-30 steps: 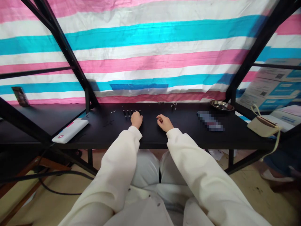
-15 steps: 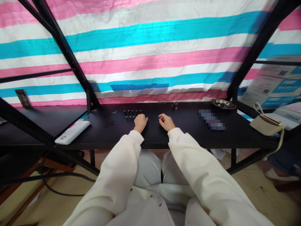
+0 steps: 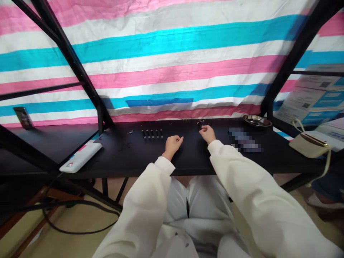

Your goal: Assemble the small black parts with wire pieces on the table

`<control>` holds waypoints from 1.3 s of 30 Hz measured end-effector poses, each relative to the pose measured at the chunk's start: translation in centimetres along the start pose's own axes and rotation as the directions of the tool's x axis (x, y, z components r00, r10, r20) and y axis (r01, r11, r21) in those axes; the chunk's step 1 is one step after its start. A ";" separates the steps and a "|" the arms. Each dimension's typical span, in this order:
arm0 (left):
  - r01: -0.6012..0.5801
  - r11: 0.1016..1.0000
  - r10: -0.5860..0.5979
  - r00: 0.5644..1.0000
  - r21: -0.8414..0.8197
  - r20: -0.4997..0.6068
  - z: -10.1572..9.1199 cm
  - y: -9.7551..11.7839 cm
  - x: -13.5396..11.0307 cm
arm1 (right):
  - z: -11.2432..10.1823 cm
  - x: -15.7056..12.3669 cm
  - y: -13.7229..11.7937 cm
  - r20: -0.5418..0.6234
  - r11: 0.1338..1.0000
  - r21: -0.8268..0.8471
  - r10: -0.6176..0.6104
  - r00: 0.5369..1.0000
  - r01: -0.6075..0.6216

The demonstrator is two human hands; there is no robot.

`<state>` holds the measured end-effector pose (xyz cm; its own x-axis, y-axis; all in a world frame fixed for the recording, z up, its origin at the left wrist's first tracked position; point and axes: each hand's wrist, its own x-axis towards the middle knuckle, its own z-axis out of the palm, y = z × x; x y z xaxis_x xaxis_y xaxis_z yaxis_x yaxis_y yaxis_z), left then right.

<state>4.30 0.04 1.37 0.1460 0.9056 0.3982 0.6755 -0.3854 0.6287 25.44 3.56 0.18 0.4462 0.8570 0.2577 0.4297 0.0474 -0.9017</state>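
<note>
Tubes (image 3: 152,134) could scatter if the left hand (image 3: 172,145) brushes them; its grip and the right hand's (image 3: 208,134) look curled, contents unclear.

A bright sheet (image 3: 172,43) backs a dim desk (image 3: 139,154); a dish (image 3: 257,121) glints, a patch (image 3: 245,139) blurs into pixels, edges stretch.

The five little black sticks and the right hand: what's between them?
In the head view, the left hand is between the sticks and the right hand, a bit nearer the person, with black table showing between both hands.
</note>
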 end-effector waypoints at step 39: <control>-0.154 0.987 0.156 0.987 -0.042 0.044 0.0 1.2 -1.7 | 0.7 6.4 2.7 -0.057 0.973 -0.142 -0.194 0.979 0.185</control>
<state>4.83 -1.96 1.43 0.2814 0.8413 0.4616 0.6139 -0.5275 0.5872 28.93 9.53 -0.84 0.3979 0.8011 0.4471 0.6115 0.1317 -0.7802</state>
